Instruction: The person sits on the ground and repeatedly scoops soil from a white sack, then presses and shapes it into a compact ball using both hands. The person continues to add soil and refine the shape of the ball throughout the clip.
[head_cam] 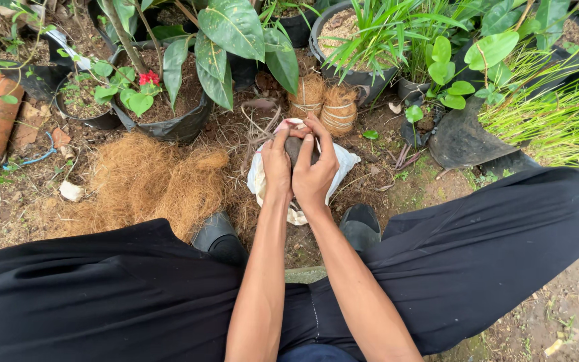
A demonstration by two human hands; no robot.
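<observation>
Right over the white bag (340, 163) on the ground, both hands are wrapped around a dark soil ball (296, 149). Left hand (277, 167) and right hand (316, 171) sit side by side, touching, each grip clenched around the ball with the fingertips meeting on top of it. Only a small dark strip of the ball peeks out between the hands, so can't really tell its exact shape.

Just behind the bag there are two little fibre bundles (323, 104) tied round with string, standing next to each other. Some loose twine (257, 127) is looped on the dirt just left of the bag's far edge. Further left of the bag is a big fluffy heap of brown coconut fibre (145, 181). Behind that heap sits a black grow bag with a plant and a red flower (147, 78). Right of the bag, well apart, another black pot (460, 141) is tipped on its side beside thin grassy leaves.

Near side of the bag, two black boots (360, 221) flank it, with black trousers (102, 295) spread to either side.
</observation>
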